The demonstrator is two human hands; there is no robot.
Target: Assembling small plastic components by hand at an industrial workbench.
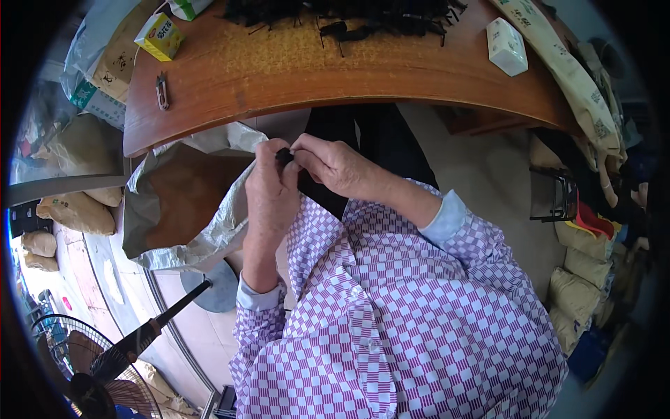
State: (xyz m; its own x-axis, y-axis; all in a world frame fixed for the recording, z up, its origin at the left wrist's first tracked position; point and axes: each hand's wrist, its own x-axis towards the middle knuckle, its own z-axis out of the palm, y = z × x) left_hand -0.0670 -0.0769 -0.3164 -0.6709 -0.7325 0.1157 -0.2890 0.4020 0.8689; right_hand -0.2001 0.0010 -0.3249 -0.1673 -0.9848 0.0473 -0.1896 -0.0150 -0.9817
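Just in front of the table edge, my left hand (269,188) is closed on a small black piece (283,156), pinched at its upper end. My right hand (340,169) comes in from the right with its fingertips closed on the same piece. Fingers cover most of it, so its exact kind does not show. On the far side of the wooden table (293,70) lies a heap of black pieces (349,10) with thin strands sticking out. Below my left hand, an open woven sack (230,227) stands against the table, brown inside.
Thread snips (162,91) lie near the table's left end, below a yellow carton (160,38). A white tissue pack (507,47) sits at the right. A standing fan (98,370) is at lower left. Stuffed brown sacks (78,212) line the left; more sacks (574,293) the right.
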